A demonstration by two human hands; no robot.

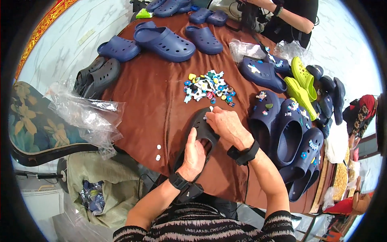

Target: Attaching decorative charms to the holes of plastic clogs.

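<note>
At the tabletop's near edge (229, 185), left hand (193, 158) grips the clog (201, 130), toe (196, 117) pointing away; right hand (226, 126) pinches a charm (211, 108) there.

Left hand (194, 156) extends its thumb (192, 136); right hand (229, 126) curls over, apparently pinching.

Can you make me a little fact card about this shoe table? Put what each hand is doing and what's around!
Left hand: holding a black clog, fingers in its opening
Right hand: at the clog's toe, by a small white piece; exact grip hidden
Beyond the clog: a pile of small colourful charms
Cloth: brown
Far side: plain navy clogs
Right side: decorated navy clogs and lime-green clogs
Left side: crumpled clear plastic
</note>
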